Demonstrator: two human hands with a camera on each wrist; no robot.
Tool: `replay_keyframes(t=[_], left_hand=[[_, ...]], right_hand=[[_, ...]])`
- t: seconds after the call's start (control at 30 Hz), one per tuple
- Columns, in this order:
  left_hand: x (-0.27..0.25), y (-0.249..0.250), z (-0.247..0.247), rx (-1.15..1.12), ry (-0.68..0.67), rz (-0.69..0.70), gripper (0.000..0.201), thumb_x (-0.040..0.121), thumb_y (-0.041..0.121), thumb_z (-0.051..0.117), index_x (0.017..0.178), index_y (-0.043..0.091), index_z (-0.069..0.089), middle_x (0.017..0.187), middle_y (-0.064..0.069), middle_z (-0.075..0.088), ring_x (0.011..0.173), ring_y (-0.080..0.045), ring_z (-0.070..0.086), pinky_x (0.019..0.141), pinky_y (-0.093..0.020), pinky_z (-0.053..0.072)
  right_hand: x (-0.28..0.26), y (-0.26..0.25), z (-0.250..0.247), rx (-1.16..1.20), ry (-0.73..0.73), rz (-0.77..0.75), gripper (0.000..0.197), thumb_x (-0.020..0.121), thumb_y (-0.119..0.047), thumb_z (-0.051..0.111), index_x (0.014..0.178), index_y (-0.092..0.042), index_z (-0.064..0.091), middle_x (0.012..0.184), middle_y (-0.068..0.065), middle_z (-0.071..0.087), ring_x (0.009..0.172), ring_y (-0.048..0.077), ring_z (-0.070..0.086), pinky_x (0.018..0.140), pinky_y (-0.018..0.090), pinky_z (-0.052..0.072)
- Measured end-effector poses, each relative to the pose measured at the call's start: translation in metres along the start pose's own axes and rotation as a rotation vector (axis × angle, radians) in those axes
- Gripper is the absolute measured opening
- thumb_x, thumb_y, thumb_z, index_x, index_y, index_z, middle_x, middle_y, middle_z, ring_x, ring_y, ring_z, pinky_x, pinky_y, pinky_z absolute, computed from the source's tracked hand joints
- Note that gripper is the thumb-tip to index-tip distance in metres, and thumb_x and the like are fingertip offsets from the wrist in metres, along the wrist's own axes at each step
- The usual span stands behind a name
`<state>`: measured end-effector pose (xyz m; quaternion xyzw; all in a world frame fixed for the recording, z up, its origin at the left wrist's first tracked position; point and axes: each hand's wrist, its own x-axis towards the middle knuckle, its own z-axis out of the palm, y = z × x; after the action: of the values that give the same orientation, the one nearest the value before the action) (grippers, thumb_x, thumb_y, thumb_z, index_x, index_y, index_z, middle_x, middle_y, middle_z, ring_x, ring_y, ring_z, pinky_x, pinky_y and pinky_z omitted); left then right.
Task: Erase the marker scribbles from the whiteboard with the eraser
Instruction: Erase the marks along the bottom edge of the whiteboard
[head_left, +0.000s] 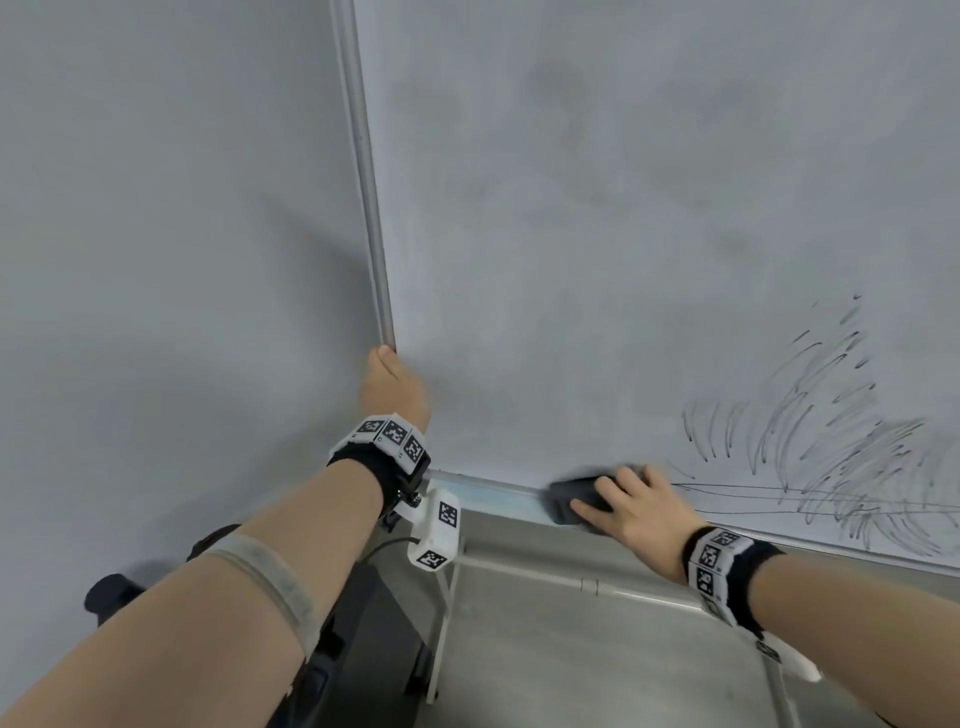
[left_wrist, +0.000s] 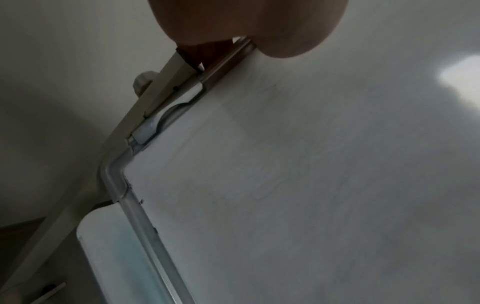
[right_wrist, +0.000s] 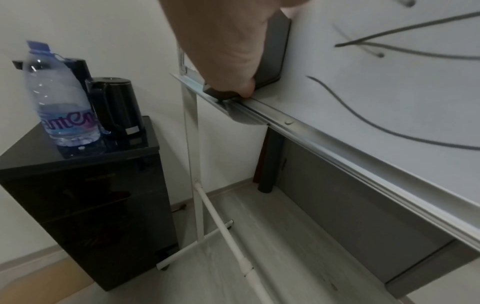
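Observation:
A whiteboard on a stand fills the head view; its upper area carries only grey smears. Black marker scribbles crowd its lower right part. My right hand grips a dark eraser and holds it flat against the board just above the bottom rail, left of the scribbles. In the right wrist view the eraser lies under my palm, with black strokes to its right. My left hand grips the board's left frame edge, thumb on the front face and fingers behind.
A metal marker tray runs along the board's bottom edge. The stand's white legs and crossbar are below. To the left stands a black cabinet with a water bottle and a black kettle.

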<state>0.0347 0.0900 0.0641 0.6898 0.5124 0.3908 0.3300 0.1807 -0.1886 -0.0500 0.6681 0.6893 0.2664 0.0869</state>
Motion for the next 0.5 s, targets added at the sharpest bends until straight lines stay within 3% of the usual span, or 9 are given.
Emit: replay_keyframes(t=[0.17,0.33,0.43,0.5], left_hand=[[-0.004,-0.002,-0.01,0.008,0.028,0.004,0.044,0.106,0.025,0.021,0.109,-0.002,0.055,0.107,-0.023,0.06,0.1,-0.034,0.055,0.075,-0.029,0.027],[-0.01,-0.004,-0.019,0.039,0.094,0.018,0.043,0.104,0.027,0.027,0.106,-0.003,0.057,0.111,-0.028,0.054,0.102,-0.038,0.051,0.09,-0.039,0.036],[-0.022,-0.008,-0.022,0.137,0.202,-0.113,0.039,0.098,0.032,0.038,0.116,0.0,0.052,0.121,-0.026,0.05,0.111,-0.039,0.047,0.098,-0.045,0.035],[-0.036,-0.009,-0.029,0.187,0.188,-0.229,0.04,0.094,0.027,0.043,0.118,-0.004,0.048,0.127,-0.026,0.048,0.117,-0.04,0.044,0.1,-0.046,0.034]], right_hand=[[-0.001,0.001,-0.017,0.079,-0.022,0.038,0.063,0.067,-0.01,0.045,0.126,-0.024,0.062,0.097,0.01,0.052,0.083,0.029,0.047,0.068,0.04,0.044],[-0.006,0.007,-0.025,0.158,-0.008,0.038,0.073,0.059,-0.006,0.064,0.13,-0.022,0.058,0.099,0.011,0.055,0.085,0.029,0.046,0.069,0.04,0.042],[-0.01,0.013,-0.032,0.199,0.005,0.034,0.071,0.063,-0.008,0.064,0.132,-0.021,0.055,0.099,0.012,0.055,0.085,0.029,0.046,0.07,0.039,0.037],[-0.014,0.016,-0.037,0.221,0.008,0.048,0.072,0.064,-0.009,0.065,0.134,-0.02,0.053,0.1,0.012,0.054,0.085,0.029,0.045,0.07,0.039,0.037]])
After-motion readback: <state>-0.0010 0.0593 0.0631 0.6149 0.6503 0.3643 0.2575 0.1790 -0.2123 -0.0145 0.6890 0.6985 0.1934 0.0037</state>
